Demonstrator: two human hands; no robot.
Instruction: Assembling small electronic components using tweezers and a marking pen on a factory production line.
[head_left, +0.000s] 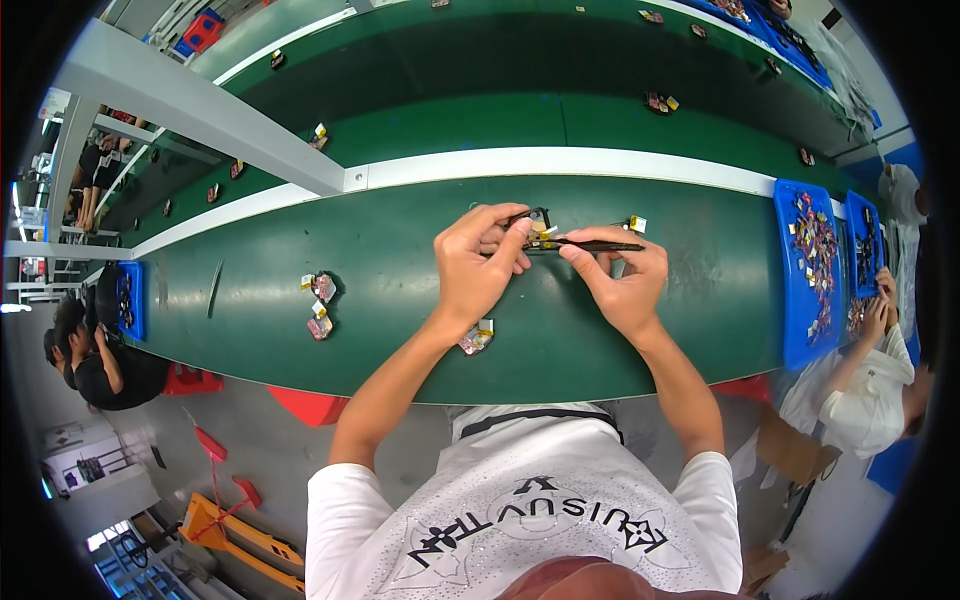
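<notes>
My left hand (477,258) is closed round a small black-framed part (540,218) with yellow on it, pinched between thumb and fingers. In my right hand (626,285) is a slim black tool (608,246), tweezers by its look. Its narrow end points left and meets the part at my left fingertips; the exact contact is too small to make out. Just beyond my right hand lies a small piece with a white and yellow tab (637,224). A similar small assembly (477,338) rests near my left wrist, and two more (321,288) lie further left.
A green bench (400,370) is bounded at the back by a white rail (560,162), with a green conveyor (480,110) carrying scattered pieces behind it. A blue tray of small parts (788,270) stands right. A grey post (210,100) crosses the far left. Co-workers sit at both ends.
</notes>
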